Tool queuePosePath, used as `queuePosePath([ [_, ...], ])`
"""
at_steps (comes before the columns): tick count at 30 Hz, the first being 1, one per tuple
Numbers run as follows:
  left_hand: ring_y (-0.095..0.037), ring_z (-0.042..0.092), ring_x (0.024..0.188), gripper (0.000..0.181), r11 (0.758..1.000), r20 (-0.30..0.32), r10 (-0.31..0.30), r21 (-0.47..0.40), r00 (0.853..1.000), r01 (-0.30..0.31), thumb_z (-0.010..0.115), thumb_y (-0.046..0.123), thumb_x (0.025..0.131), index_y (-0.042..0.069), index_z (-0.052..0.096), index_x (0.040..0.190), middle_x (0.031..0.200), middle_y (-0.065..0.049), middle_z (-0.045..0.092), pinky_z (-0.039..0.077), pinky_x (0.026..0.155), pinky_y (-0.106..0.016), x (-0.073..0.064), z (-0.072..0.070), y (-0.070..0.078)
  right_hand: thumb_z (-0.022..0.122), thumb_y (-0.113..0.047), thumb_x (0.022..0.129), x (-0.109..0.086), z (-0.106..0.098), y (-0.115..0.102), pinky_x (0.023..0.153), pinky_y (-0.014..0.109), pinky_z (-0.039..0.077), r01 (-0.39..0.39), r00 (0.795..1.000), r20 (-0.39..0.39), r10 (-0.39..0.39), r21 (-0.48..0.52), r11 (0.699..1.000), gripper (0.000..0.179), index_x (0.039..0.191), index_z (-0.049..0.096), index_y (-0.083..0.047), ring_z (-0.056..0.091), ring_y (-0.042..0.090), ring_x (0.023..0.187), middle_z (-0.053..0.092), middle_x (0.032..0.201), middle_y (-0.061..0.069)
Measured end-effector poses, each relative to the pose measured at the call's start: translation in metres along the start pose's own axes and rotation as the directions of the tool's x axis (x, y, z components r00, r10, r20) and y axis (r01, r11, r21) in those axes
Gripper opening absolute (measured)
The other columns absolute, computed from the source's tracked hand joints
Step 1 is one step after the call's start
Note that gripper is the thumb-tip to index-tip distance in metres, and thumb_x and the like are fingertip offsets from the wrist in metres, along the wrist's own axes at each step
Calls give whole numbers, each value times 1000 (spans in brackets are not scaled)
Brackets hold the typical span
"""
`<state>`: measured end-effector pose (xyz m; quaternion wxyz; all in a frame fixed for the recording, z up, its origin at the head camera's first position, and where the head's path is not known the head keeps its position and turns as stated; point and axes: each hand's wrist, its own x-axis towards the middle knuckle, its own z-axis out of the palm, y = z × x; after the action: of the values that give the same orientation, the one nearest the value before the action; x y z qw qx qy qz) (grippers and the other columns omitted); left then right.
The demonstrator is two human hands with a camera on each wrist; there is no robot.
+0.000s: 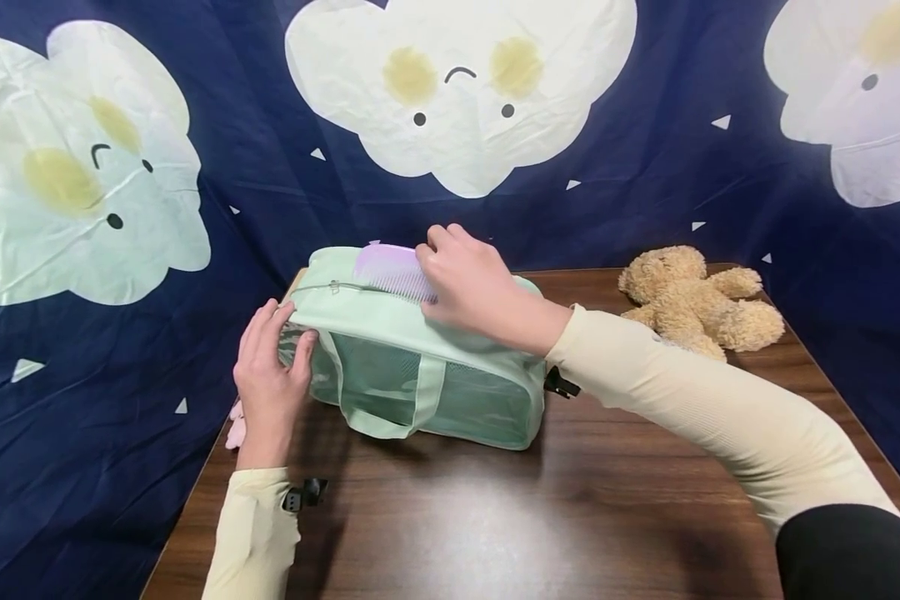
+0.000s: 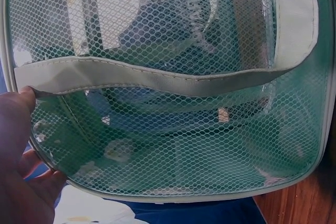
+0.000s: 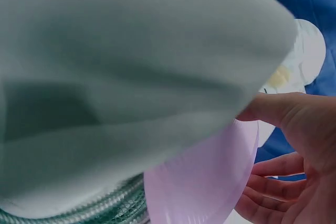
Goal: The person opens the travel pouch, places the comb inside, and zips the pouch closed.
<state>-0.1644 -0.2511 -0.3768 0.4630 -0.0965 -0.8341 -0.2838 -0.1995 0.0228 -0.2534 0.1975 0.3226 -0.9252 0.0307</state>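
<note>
A mint-green bag (image 1: 412, 387) with see-through mesh sides and a strap handle (image 1: 429, 390) stands on the table. My left hand (image 1: 270, 371) holds the bag's upper left corner; in the left wrist view its thumb lies on the near side and the fingers on the other. At the bag's zippered top, my right hand (image 1: 468, 279) grips a light purple comb (image 1: 390, 265), its teeth facing down. In the right wrist view, the comb (image 3: 205, 177) is partly hidden behind the bag's raised green flap (image 3: 131, 77). Whether its teeth are inside the opening I cannot tell.
A tan teddy bear (image 1: 690, 304) lies at the back right of the brown wooden table (image 1: 457, 525). A small pink thing (image 1: 236, 429) shows beside the bag on the left. Behind hangs a dark blue cloth (image 1: 255, 167) with white clouds.
</note>
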Motion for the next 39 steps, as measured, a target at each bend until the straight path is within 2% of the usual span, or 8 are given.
queuePosePath([
  [10, -48, 54, 133, 41, 1000, 3, -2, -1, 1000, 3, 77, 9, 91, -3, 68, 129, 139, -27, 62, 40, 115, -57, 0, 3, 1, 77, -24, 83, 10, 7, -4, 74, 40, 59, 17, 999, 36, -16, -40, 999, 34, 106, 70, -1, 59, 30, 94, 63, 102, 12],
  [18, -48, 54, 132, 41, 1000, 3, 3, -1, 1000, -3, 78, 6, 90, -4, 67, 128, 138, -28, 61, 40, 115, -56, 1, 3, 2, 81, -24, 81, 5, 13, -3, 76, 40, 60, 36, 998, 61, -32, -68, 997, 34, 103, 71, -1, 60, 31, 94, 64, 102, 13],
  [24, -49, 54, 132, 41, 1000, 0, 0, 2, 1000, 0, 77, 6, 90, -4, 67, 128, 138, -28, 62, 40, 116, -56, 1, 2, 2, 84, -27, 80, 1, 17, -6, 78, 40, 59, 94, 991, 99, -89, -45, 995, 38, 104, 72, -1, 60, 31, 94, 64, 102, 13],
  [32, -48, 55, 131, 41, 1000, 3, -5, 13, 1000, 5, 77, 6, 90, -4, 67, 128, 137, -29, 62, 41, 115, -56, 0, 0, 0, 84, -27, 81, 3, 20, -8, 79, 42, 58, 122, 986, 116, -119, -23, 992, 38, 106, 72, -1, 60, 31, 94, 64, 103, 13],
  [39, -49, 56, 130, 41, 1000, 1, 10, 18, 1000, -10, 78, 6, 89, -5, 68, 127, 137, -29, 62, 41, 114, -57, 0, 0, 1, 78, -19, 86, 2, 22, -9, 79, 44, 59, 152, 982, 110, -154, 19, 988, 25, 104, 73, -2, 62, 33, 96, 65, 105, 15],
])
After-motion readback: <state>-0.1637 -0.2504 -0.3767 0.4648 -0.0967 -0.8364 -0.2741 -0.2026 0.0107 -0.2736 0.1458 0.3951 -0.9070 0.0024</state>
